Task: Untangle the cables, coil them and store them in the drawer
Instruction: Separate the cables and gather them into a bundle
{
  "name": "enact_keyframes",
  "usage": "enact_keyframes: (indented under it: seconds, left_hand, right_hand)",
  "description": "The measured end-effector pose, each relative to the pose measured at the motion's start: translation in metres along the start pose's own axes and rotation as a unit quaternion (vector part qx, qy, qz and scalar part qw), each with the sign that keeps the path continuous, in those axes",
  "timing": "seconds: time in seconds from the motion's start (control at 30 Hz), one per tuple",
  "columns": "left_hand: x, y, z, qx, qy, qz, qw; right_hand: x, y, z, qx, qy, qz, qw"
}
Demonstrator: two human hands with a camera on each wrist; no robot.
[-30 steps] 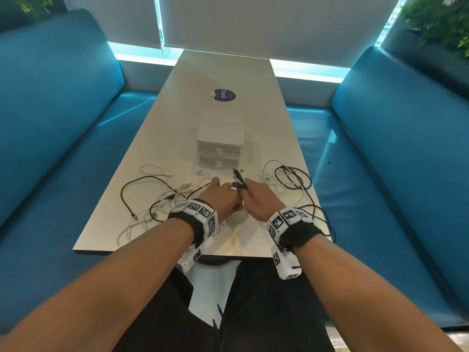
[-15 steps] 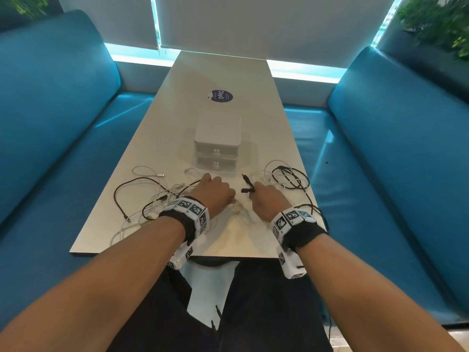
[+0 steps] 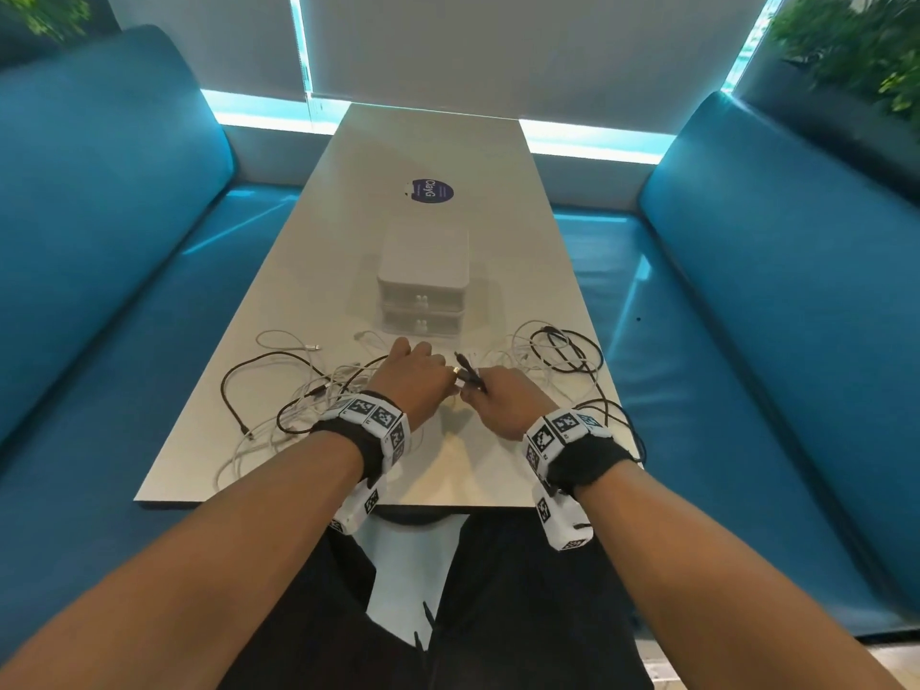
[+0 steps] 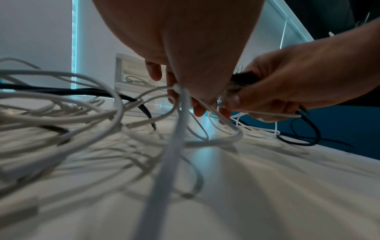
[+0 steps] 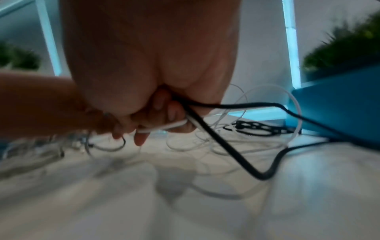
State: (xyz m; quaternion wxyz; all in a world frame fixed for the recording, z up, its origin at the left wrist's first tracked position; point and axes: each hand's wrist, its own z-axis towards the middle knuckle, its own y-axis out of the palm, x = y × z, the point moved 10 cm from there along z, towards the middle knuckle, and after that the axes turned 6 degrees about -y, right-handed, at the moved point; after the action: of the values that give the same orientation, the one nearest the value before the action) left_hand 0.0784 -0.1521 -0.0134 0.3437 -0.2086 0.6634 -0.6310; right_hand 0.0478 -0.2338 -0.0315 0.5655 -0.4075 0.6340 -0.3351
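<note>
Cables [image 3: 308, 390] sprawl in black and white loops across the table [image 3: 438, 141], before the closed drawer unit [image 3: 423, 286]. The right hand [image 3: 503, 400] pinches a black cable [image 5: 226, 146] and, seemingly, a white one; the left hand [image 3: 413, 381] curls around a white cable [image 4: 176, 129].

Cable loops [image 3: 298, 385] crowd the table's [image 3: 428, 141] near end — bare top lies beyond the drawer box [image 3: 423, 271].
</note>
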Motion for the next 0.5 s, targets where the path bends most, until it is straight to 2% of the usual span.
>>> enact_keyframes:
  seconds: [0.1, 0.2, 0.27, 0.4, 0.5]
  left_hand:
    - [-0.003, -0.001, -0.001, -0.004, 0.000, -0.011, 1.000]
    - [-0.012, 0.009, -0.006, -0.041, -0.002, -0.006, 0.999]
    - [-0.019, 0.018, -0.008, -0.067, -0.012, -0.008, 0.998]
    - [-0.015, 0.016, -0.004, -0.054, -0.015, -0.017, 0.998]
    - [-0.004, 0.011, -0.001, -0.045, -0.007, -0.005, 0.999]
  right_hand:
    - [0.006, -0.002, -0.005, 0.008, 0.008, -0.109, 0.994]
    - [0.016, -0.013, -0.010, 0.018, 0.014, -0.189, 0.982]
    - [0.035, -0.023, -0.014, 0.013, 0.047, -0.215, 0.975]
    - [0.048, -0.026, -0.015, 0.003, 0.078, -0.162, 0.984]
    - [0.043, -0.036, -0.013, 0.062, 0.098, -0.090, 0.989]
